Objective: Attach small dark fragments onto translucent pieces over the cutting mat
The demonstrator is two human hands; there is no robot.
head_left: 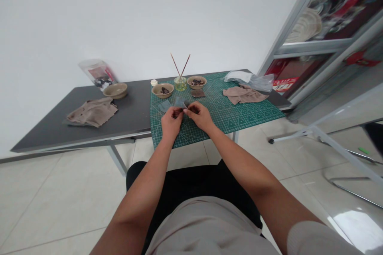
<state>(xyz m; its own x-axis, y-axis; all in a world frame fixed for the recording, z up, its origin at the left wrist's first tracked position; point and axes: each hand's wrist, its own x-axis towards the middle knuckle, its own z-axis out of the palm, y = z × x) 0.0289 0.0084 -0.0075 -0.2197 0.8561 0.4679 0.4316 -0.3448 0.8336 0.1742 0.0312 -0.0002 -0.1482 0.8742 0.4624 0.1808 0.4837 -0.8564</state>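
Close together over the green cutting mat (236, 121), my left hand (171, 123) and my right hand (200, 116) pinch a thin grey-blue piece of material (180, 102) between the fingertips. Whether it is cloth or a plastic film I cannot tell. Another grey-blue scrap (164, 106) lies on the mat beside my left hand. Just beyond my hands are a tan bowl (163, 95) with dark pieces in it and a small brown square (198, 93). My fingers hide part of what they hold.
Behind stand a second bowl (196, 87) of dark pieces, a glass jar (180, 87) with two sticks and a small white pot (154, 82). Brown cloths (92, 112) lie left and right. A plastic bag (257, 81) is back right; another bowl (115, 95) stands left.
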